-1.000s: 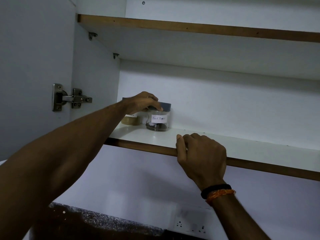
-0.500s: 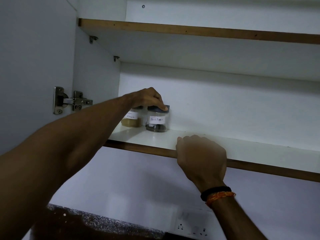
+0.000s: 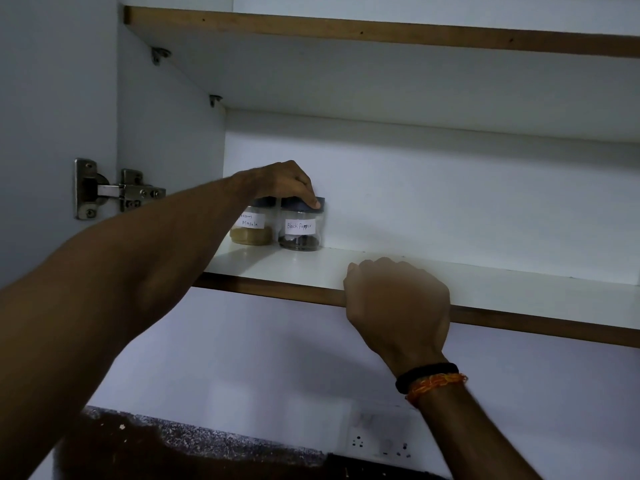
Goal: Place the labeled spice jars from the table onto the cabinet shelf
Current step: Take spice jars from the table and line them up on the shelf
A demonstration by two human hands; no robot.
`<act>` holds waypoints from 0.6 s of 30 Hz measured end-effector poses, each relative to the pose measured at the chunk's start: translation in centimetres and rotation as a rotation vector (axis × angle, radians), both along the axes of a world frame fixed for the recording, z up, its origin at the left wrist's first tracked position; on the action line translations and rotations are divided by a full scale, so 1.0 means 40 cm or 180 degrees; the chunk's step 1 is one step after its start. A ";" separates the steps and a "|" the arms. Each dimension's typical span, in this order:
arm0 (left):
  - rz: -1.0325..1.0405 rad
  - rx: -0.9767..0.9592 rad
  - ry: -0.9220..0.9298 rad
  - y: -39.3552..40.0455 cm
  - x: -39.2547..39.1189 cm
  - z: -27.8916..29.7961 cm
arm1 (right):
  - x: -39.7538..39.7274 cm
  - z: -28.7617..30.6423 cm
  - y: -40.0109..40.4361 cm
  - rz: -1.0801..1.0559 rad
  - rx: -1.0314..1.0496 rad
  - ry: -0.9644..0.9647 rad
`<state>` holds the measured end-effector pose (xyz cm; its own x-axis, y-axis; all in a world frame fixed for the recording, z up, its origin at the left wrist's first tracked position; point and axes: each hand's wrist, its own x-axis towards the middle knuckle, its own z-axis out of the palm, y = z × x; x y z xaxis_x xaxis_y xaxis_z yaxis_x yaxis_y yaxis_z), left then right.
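Steel door hinge (image 3: 114,190) at left; wall socket (image 3: 379,445) below; speckled countertop (image 3: 207,441).

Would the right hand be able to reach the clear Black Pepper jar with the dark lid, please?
Probably yes: the right hand grips the white shelf's brown front edge, and bare shelf lies between it and the jar. Only the left hand covers the lid.

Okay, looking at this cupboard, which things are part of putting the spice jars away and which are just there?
Part of the job:
Black Pepper jar, left hand on its lid
Garam Masala jar beside it
cabinet shelf, right hand gripping its front edge

Just there:
door hinge
wall socket
upper shelf
wristbands
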<state>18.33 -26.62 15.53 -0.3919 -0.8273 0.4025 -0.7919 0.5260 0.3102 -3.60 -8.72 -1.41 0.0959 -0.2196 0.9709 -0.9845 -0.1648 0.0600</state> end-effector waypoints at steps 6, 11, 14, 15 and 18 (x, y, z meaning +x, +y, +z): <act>-0.0015 -0.0090 -0.0117 -0.007 0.000 0.003 | 0.000 -0.001 -0.005 -0.0042 0.0025 -0.0015; 0.0102 -0.0339 0.0182 0.020 -0.004 -0.012 | 0.003 0.003 -0.004 -0.0038 0.0089 -0.0022; 0.0281 -0.0557 0.0332 0.046 -0.002 -0.015 | -0.001 0.007 0.000 -0.0102 0.0101 0.0023; 0.0355 -0.0625 0.0365 0.053 -0.002 -0.013 | -0.002 0.012 -0.005 -0.0136 0.0128 0.0042; 0.0524 -0.0705 0.0665 0.104 0.010 -0.024 | -0.005 0.018 -0.004 -0.0174 0.0246 0.0145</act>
